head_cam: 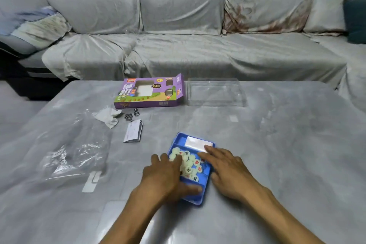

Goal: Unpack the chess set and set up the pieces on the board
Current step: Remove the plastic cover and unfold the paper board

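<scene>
Grey and shiny, the table (277, 144) stands in front of a long sofa (178, 45) under a grey cover. Close to the person, both hands are at a small blue tray (195, 201). The left hand (160, 178) lies over the tray's left side, fingers loosely spread and reaching onto the round pale pieces (188, 164), thumb lying in the near end of the tray. The right hand (227, 168) lies flat at the tray's right side, fingers straight and a little apart, tips touching the white folded sheet (195, 141) in the far part of the tray. The pieces sit heaped in the tray's middle, between the two hands. Farther off lie a small booklet (133, 130), crumpled paper (108, 117), metal rings (131, 114), a clear plastic bag (75, 154), the purple box (148, 93) and a clear lid (215, 92).
</scene>
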`<state>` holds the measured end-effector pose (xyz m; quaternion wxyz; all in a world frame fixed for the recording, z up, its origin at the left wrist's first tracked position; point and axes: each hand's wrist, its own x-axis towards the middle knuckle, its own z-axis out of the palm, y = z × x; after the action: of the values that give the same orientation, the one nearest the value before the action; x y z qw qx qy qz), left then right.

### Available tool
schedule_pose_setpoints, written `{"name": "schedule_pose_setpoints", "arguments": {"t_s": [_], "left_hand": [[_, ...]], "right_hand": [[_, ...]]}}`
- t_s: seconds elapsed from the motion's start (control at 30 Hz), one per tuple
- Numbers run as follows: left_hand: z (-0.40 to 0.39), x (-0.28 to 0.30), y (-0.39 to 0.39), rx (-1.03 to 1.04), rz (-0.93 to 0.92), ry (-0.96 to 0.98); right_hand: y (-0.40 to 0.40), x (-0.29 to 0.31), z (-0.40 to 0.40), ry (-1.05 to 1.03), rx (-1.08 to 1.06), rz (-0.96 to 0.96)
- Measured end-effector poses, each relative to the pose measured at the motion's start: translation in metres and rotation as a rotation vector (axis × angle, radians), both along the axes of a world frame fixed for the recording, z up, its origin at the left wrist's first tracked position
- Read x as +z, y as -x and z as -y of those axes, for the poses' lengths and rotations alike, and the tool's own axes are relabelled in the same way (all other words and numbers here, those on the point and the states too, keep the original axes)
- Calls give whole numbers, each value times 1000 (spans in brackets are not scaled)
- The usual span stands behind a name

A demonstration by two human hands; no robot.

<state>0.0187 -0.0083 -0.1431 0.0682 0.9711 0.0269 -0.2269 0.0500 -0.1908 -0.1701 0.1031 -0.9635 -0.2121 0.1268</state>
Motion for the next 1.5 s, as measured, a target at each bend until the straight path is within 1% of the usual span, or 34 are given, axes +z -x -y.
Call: {"name": "schedule_pose_setpoints", "arguments": {"t_s": [0.03, 0.07, 0.13, 0.2, 0.27, 0.33, 0.43, 0.53, 0.73, 0.93, 1.1, 1.23, 1.3, 1.37, 1.47, 1.5], "left_hand": [[10, -1, 12, -64, -22, -57], [15, -4, 17, -109, -9, -75], [11, -9, 14, -171, 14, 13], [3, -12, 4, -269, -26, 135], [-1, -15, -5, -425, -75, 177], [0, -18, -14, -498, -82, 193], [3, -24, -25, -488, -22, 247], [5, -26, -30, -476, 10, 301], [7, -29, -35, -485, 70, 366], [10, -27, -38, -505, 85, 317], [12, -29, -35, -538, 123, 226], [12, -30, -34, -526, 138, 222], [11, -31, -34, -488, 121, 233], [11, -31, -34, -444, 95, 245], [15, -24, -35, -452, 99, 221], [14, -21, -36, -441, 89, 240]], "right_hand": [[4, -3, 4, 2, -7, 15], [9, -6, 9, -2, -13, 54], [18, -7, 22, -28, 20, 210], [28, -9, 37, -79, 51, 331], [37, -13, 47, -89, 94, 382], [47, -14, 48, -93, 135, 394], [52, -22, 42, -84, 163, 474], [54, -27, 36, -71, 130, 549], [48, -31, 27, -53, 83, 549], [39, -30, 23, -41, 100, 516], [36, -28, 24, 29, 153, 543], [35, -26, 31, 44, 195, 578], [38, -24, 32, 58, 209, 587], [45, -23, 30, 63, 205, 594], [56, -18, 25, 67, 182, 591], [58, -16, 24, 74, 175, 590]]}}
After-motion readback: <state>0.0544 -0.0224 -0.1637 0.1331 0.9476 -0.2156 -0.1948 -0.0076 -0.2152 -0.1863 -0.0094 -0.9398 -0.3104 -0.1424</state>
